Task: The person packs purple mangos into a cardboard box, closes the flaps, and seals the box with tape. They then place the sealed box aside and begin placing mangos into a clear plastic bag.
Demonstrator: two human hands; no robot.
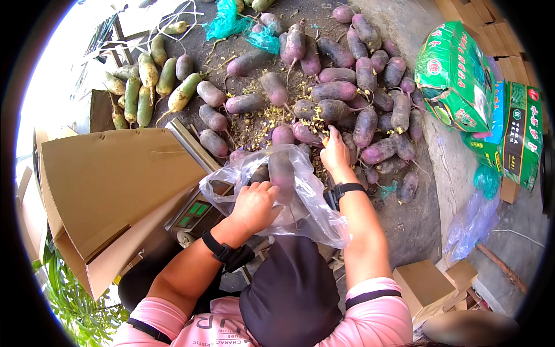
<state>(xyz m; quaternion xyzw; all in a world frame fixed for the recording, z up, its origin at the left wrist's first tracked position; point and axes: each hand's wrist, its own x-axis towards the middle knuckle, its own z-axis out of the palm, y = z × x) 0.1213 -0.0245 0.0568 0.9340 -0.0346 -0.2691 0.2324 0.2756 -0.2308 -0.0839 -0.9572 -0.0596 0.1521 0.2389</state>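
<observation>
My left hand [256,206] is curled closed on a clear plastic bag [310,208]. A large purple-skinned radish [282,167] lies in or against the bag, just beyond my fingers; the film blurs which. Farther forward, my right hand [336,152] grips a small orange-handled tool [325,141], mostly hidden by the fingers. That hand is beside another purple radish [307,133] on the ground. Many more purple radishes [334,91] lie heaped ahead and to the right, with yellowish leaf scraps [256,126] scattered among them.
A digital scale [193,213] and an open cardboard box [125,173] stand at left. Beyond them lie green radishes [184,93]. On the right are green printed packages [455,78], a purple plastic bag [472,225] and cardboard boxes [425,282]. Teal plastic bags [227,19] lie at the far side.
</observation>
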